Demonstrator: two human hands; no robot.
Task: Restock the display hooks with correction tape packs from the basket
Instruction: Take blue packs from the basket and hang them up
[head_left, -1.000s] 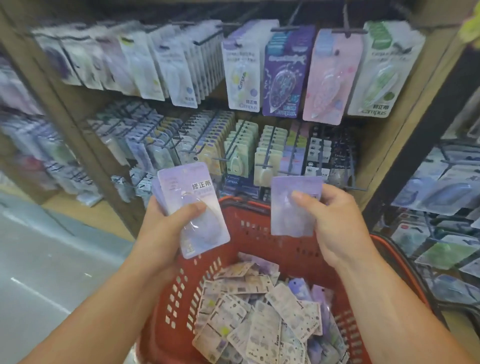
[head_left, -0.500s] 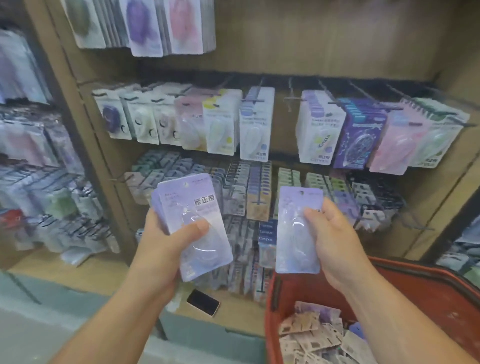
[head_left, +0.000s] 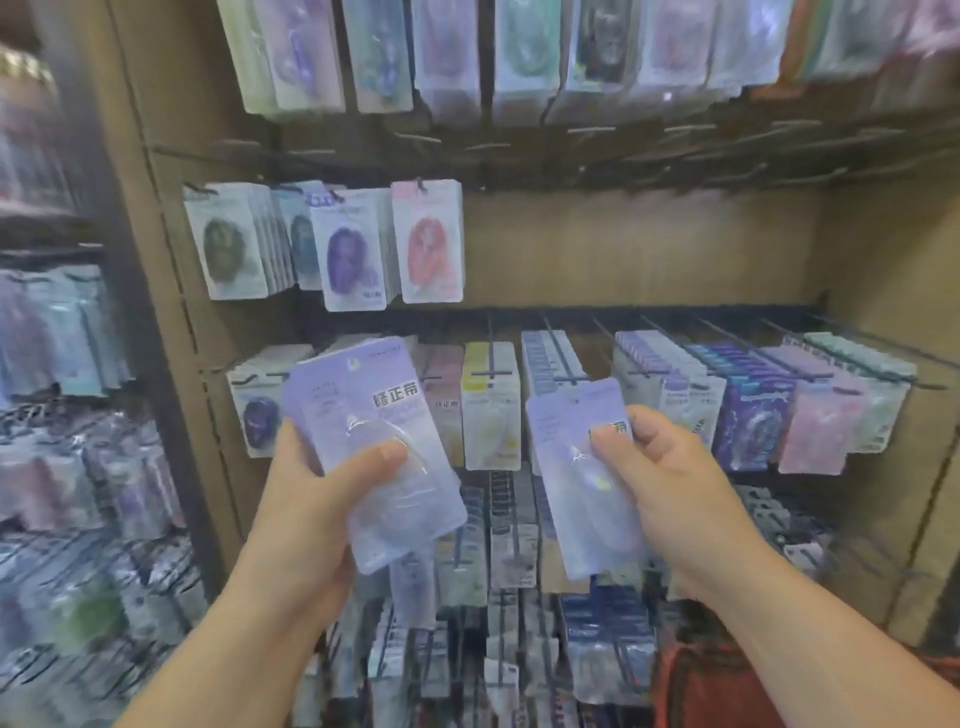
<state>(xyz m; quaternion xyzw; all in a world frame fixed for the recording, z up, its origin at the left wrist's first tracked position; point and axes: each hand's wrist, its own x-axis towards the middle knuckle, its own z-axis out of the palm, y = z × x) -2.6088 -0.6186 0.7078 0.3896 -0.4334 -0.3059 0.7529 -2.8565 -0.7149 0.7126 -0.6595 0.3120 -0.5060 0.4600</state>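
My left hand (head_left: 311, 499) grips a small stack of lilac correction tape packs (head_left: 374, 431), thumb across the front blister. My right hand (head_left: 670, 488) holds a single lilac pack (head_left: 576, 467) upright, thumb pressed on its face. Both are raised in front of the wooden display, level with a row of hooks (head_left: 566, 353) carrying hanging packs. Only a sliver of the red basket (head_left: 691, 680) shows at the bottom right, below my right forearm.
The middle shelf row has packs on its left hooks (head_left: 337, 244) and bare back panel (head_left: 649, 249) to the right. More packs hang above (head_left: 519, 52) and below (head_left: 498, 561). A neighbouring rack (head_left: 62, 467) full of packs stands at the left.
The view has tilted upward, so the basket has dropped almost out of sight. Both hands have risen with their packs toward the hook rows.
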